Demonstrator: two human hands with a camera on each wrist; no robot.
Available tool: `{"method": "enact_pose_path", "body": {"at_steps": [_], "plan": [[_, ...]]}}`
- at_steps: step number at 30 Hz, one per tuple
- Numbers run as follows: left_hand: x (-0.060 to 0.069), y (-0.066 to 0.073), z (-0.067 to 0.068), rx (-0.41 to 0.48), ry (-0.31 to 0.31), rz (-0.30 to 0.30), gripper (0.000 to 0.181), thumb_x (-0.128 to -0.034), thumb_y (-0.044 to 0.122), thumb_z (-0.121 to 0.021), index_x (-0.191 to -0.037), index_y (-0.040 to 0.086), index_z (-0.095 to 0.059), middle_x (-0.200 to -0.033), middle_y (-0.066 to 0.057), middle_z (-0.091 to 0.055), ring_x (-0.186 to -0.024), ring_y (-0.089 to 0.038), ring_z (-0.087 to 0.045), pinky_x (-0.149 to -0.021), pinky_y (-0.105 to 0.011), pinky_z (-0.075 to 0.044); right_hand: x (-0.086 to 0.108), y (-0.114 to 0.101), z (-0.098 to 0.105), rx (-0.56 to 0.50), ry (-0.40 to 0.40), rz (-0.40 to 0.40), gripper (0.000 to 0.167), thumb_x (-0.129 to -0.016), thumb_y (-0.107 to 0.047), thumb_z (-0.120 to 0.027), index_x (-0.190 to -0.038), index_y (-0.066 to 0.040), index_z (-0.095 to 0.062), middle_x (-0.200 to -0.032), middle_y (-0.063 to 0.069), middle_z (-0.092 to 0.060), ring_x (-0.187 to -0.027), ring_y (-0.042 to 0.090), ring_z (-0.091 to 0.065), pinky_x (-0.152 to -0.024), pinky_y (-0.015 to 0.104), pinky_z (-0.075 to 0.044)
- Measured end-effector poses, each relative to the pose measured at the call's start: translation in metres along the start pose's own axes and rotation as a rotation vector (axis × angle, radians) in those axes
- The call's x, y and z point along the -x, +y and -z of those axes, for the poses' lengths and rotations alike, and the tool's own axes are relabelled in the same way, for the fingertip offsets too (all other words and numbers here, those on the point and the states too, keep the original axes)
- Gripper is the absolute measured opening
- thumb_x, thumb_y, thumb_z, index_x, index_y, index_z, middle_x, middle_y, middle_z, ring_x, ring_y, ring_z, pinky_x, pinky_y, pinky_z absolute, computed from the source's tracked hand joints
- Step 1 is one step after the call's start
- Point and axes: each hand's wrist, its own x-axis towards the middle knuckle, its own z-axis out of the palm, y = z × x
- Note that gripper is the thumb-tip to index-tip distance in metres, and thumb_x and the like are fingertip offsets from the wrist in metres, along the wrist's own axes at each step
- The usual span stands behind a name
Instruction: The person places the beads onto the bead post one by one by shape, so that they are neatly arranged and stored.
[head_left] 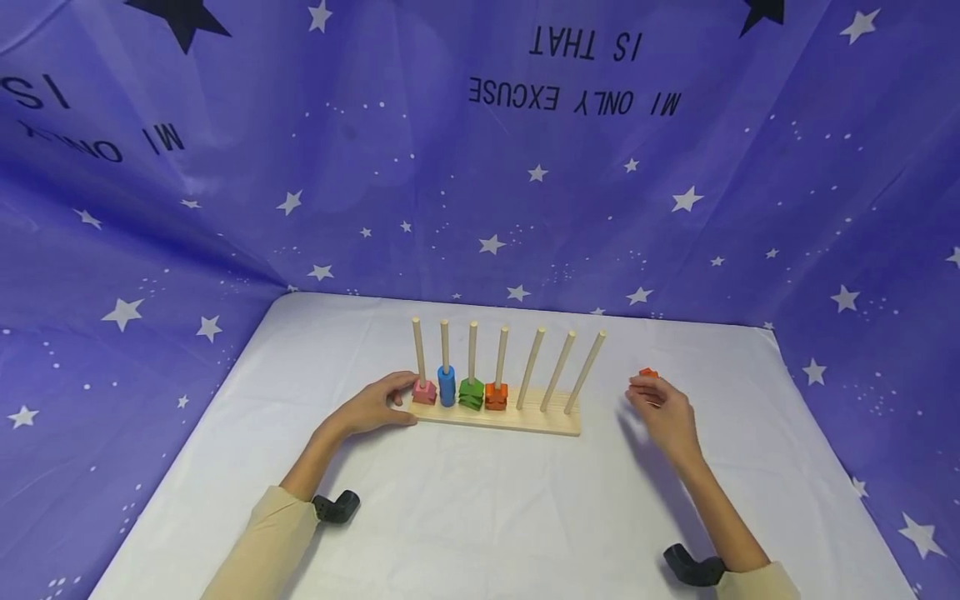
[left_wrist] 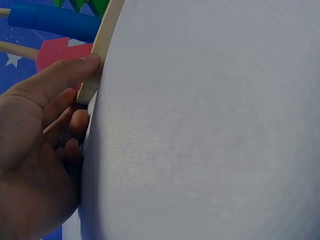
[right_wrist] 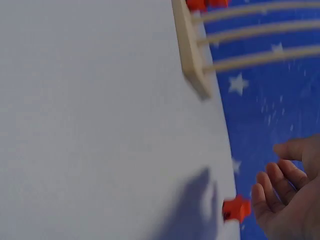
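Note:
A wooden peg board (head_left: 517,422) with several upright pegs stands on the white table. On its pegs, from the left, are pink pieces (head_left: 424,392), a blue stack (head_left: 447,387), green pieces (head_left: 471,394) and orange pieces (head_left: 496,397); the three right pegs are bare. My left hand (head_left: 378,404) holds the board's left end, thumb on the front edge (left_wrist: 95,70) and fingers curled at the end. To the right of the board, my right hand (head_left: 666,417) hovers beside a loose orange piece (right_wrist: 236,209). Its thumb and fingers are apart, with nothing between them.
White cloth (head_left: 480,517) covers the table. A purple-blue curtain (head_left: 487,183) with stars and lettering hangs behind and along the sides. Black wrist mounts (head_left: 337,507) sit on both forearms.

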Motion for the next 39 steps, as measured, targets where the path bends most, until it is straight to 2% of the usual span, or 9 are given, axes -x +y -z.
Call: {"method": "enact_pose_path", "body": {"at_steps": [3,6,8,14,19,23,28,33,39], "plan": [[0.000,0.001,0.000,0.007,-0.001,-0.001,0.077,-0.0815,0.015,-0.083,-0.144,-0.007,-0.045,-0.130,-0.018,-0.049,-0.090,-0.021,-0.047,-0.084,-0.040,-0.039,-0.012,0.020,0.012,0.039,0.073,-0.093,0.033,-0.094,-0.013,-0.070,-0.122,0.002,-0.065,-0.113,0.019,-0.068,-0.084,-0.006,-0.058,-0.073,0.011,-0.045],[0.000,0.001,-0.001,0.012,-0.003,-0.003,0.077,-0.0813,0.015,-0.083,-0.144,-0.007,-0.045,-0.131,-0.018,-0.049,-0.090,-0.020,-0.047,-0.084,-0.040,-0.039,-0.021,0.035,0.018,0.069,0.107,-0.177,0.039,-0.093,-0.017,-0.071,-0.127,-0.001,-0.063,-0.118,0.018,-0.066,-0.082,-0.008,-0.056,-0.069,0.012,-0.044],[0.000,0.000,-0.001,0.008,-0.004,-0.007,0.077,-0.0812,0.015,-0.083,-0.144,-0.007,-0.045,-0.132,-0.018,-0.049,-0.090,-0.020,-0.047,-0.083,-0.039,-0.039,-0.026,0.041,0.019,0.080,0.111,-0.210,0.043,-0.092,-0.018,-0.072,-0.129,-0.001,-0.061,-0.121,0.018,-0.064,-0.085,-0.004,-0.057,-0.070,0.013,-0.043],[-0.001,0.000,-0.001,-0.005,0.002,-0.014,0.076,-0.0810,0.015,-0.083,-0.144,-0.006,-0.046,-0.133,-0.019,-0.050,-0.090,-0.019,-0.048,-0.083,-0.037,-0.040,-0.038,0.049,0.013,0.119,0.062,-0.249,0.052,-0.090,-0.018,-0.074,-0.135,0.002,-0.055,-0.124,0.022,-0.057,-0.103,0.024,-0.055,-0.076,0.019,-0.042],[-0.001,0.001,-0.002,-0.007,0.004,-0.018,0.076,-0.0808,0.015,-0.083,-0.144,-0.006,-0.046,-0.132,-0.018,-0.050,-0.089,-0.019,-0.048,-0.083,-0.037,-0.040,-0.041,0.052,0.009,0.171,0.070,-0.281,0.045,-0.090,-0.018,-0.072,-0.126,0.004,-0.056,-0.111,0.020,-0.059,-0.096,0.027,-0.054,-0.074,0.029,-0.042],[-0.002,0.000,-0.003,0.003,0.005,-0.019,0.076,-0.0811,0.016,-0.083,-0.144,-0.006,-0.046,-0.132,-0.017,-0.050,-0.089,-0.019,-0.047,-0.081,-0.036,-0.040,-0.040,0.052,0.009,0.189,0.091,-0.252,0.039,-0.091,-0.018,-0.072,-0.121,0.004,-0.060,-0.105,0.018,-0.062,-0.092,0.024,-0.056,-0.073,0.026,-0.042],[-0.004,-0.003,-0.003,0.016,0.009,-0.030,0.076,-0.0814,0.015,-0.083,-0.144,-0.007,-0.046,-0.131,-0.018,-0.050,-0.090,-0.020,-0.047,-0.080,-0.035,-0.040,-0.034,0.032,0.013,0.087,0.107,-0.179,0.035,-0.091,-0.016,-0.073,-0.120,0.001,-0.063,-0.112,0.018,-0.067,-0.091,0.009,-0.061,-0.073,0.014,-0.045],[-0.002,-0.002,-0.002,0.004,0.007,-0.022,0.076,-0.0812,0.015,-0.083,-0.144,-0.006,-0.046,-0.130,-0.017,-0.050,-0.089,-0.019,-0.047,-0.081,-0.035,-0.040,-0.022,-0.005,0.018,-0.113,0.138,-0.024,0.033,-0.089,-0.006,-0.075,-0.118,0.005,-0.065,-0.110,0.017,-0.069,-0.088,-0.002,-0.062,-0.075,0.012,-0.048],[0.000,0.000,-0.001,-0.009,0.007,-0.009,0.076,-0.0808,0.015,-0.083,-0.144,-0.006,-0.046,-0.129,-0.017,-0.050,-0.089,-0.020,-0.047,-0.082,-0.038,-0.039,-0.012,-0.055,0.023,-0.359,0.147,0.130,0.031,-0.086,0.008,-0.072,-0.116,0.009,-0.066,-0.108,0.004,-0.069,-0.096,0.007,-0.067,-0.081,0.018,-0.050]]}}
